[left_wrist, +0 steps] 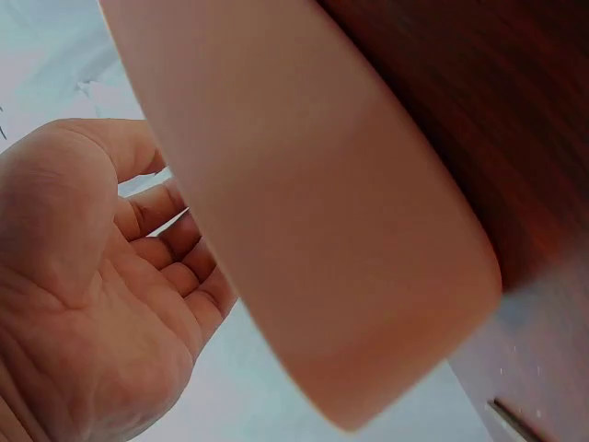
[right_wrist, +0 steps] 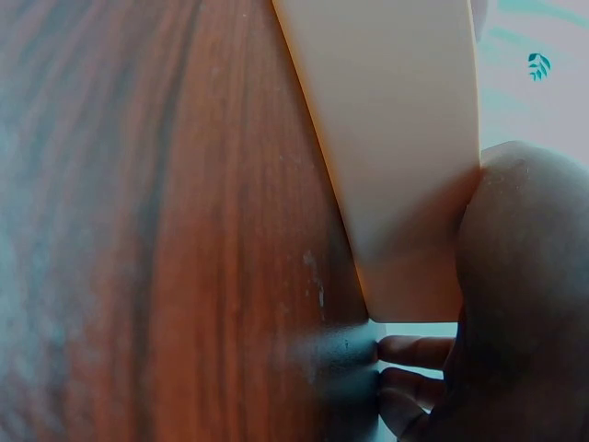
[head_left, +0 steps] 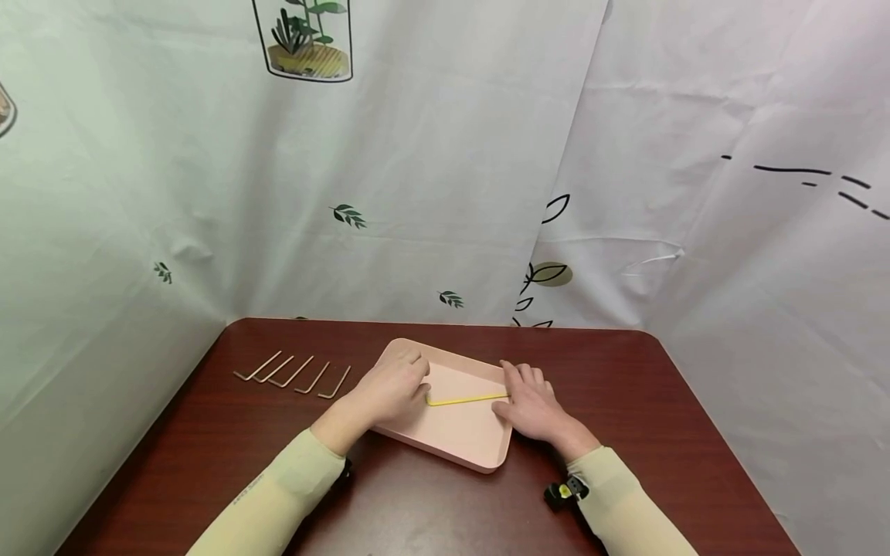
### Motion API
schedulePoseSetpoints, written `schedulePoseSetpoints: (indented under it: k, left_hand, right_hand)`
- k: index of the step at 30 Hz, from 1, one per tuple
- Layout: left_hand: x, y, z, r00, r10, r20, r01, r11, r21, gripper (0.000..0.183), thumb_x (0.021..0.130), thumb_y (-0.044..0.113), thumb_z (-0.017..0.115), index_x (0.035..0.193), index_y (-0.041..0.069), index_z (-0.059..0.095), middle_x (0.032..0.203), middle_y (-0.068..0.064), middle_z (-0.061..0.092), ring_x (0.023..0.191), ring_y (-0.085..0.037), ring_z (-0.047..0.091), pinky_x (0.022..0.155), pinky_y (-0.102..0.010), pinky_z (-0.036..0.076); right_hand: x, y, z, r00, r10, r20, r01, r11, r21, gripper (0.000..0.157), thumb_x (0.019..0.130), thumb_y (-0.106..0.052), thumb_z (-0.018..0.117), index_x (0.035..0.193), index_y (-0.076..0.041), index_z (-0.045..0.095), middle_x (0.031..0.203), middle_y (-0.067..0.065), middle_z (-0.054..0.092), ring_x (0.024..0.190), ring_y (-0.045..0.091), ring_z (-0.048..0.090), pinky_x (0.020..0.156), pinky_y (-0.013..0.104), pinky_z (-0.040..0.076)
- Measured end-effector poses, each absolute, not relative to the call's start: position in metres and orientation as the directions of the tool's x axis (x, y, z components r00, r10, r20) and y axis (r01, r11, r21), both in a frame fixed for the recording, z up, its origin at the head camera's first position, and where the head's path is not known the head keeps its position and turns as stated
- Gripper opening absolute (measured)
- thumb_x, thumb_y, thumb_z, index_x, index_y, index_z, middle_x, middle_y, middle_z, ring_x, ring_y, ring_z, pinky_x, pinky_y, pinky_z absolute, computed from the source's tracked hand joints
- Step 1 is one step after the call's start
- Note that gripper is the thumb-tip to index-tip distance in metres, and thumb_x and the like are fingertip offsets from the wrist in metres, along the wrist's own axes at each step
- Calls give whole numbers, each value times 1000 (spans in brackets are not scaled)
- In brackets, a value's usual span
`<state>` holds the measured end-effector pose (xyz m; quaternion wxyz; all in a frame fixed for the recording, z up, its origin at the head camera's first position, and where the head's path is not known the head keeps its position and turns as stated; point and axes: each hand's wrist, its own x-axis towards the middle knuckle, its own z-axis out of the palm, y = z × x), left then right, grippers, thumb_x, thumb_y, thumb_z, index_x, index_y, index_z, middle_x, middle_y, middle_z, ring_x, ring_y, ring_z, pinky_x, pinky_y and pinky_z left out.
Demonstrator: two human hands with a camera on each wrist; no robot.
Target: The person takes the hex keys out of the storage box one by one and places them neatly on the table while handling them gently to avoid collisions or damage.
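Observation:
A yellow L-shaped hex key (head_left: 464,400) lies across the inside of a shallow pink tray (head_left: 459,442). My left hand (head_left: 391,388) reaches over the tray's left side, thumb and fingers pinching the key at its bent end. In the left wrist view the fingertips are hidden behind the tray wall (left_wrist: 304,212). At the tray's right end, my right hand (head_left: 534,408) grips the wall, thumb inside over the rim near the key's straight end. Its other fingers (right_wrist: 414,352) reach down past the tray's corner outside, as the right wrist view shows.
Several metal L-shaped hex keys (head_left: 314,378) lie in a slanted row on the dark red wooden table (head_left: 431,513), left of the tray. A white printed curtain (head_left: 445,177) hangs behind and along both sides of the table.

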<state>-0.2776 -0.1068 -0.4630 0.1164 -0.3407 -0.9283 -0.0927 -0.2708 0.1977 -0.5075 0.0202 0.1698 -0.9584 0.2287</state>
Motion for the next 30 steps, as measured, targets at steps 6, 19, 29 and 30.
schedulePoseSetpoints:
  k: [6,19,29,30]
  left_hand:
    - [-278,-98,-466,-748,611,258,647,758,82,18,101,19,79,99,9,65,96,-4,57,95,-28,63,90,-46,52]
    - [-275,-83,-473,-696,674,248,703,710,42,17,102,16,74,92,9,61,91,-5,56,88,-26,61,81,-44,55]
    - [-275,-78,-480,-688,688,230,710,704,18,13,103,13,67,92,9,61,92,-7,57,90,-28,61,83,-45,56]
    - [-275,-78,-481,-689,690,224,710,704,13,13,103,14,68,92,9,62,93,-7,57,90,-27,61,83,-44,56]
  right_hand:
    - [-271,198,-512,-939,-323,120,-343,843,-414,81,97,-30,67,166,2,39,147,27,50,135,50,43,107,70,36]
    - [-274,200,-516,-939,-321,128,-344,839,-421,82,97,-30,69,167,2,39,148,28,50,136,50,43,107,70,37]
    - [-271,198,-509,-942,-317,108,-333,851,-407,80,97,-27,71,165,2,41,147,27,51,135,49,44,107,69,38]
    - [-270,197,-508,-943,-316,106,-331,849,-411,80,97,-26,72,165,3,41,146,27,51,135,49,44,107,70,38]
